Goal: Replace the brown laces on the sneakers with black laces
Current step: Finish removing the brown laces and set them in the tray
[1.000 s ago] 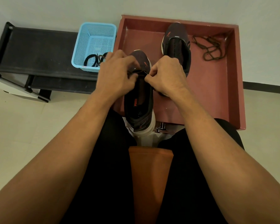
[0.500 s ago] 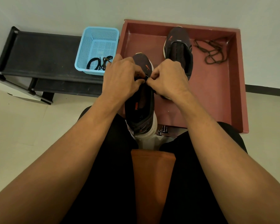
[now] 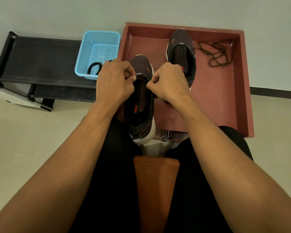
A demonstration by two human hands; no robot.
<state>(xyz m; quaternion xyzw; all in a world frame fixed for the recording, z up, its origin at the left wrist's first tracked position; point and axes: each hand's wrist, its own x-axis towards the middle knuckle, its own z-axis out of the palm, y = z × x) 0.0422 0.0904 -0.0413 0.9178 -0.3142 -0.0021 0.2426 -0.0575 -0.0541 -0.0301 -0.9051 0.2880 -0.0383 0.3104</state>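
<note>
Pale wall [image 3: 91, 12], cream tiled floor [image 3: 23, 140], low black bench [image 3: 40, 61] at left

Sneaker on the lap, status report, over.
Left hand and right hand each pinch brown lace at near sneaker. Pulled brown lace lies in red tray; black laces in blue basket. Nothing blocking.

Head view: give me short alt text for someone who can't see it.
Both hands, left hand and right hand, pinch a dark lace crossing the near sneaker. The second sneaker and a loose brown lace lie in the red tray; black laces sit in the blue basket.
</note>
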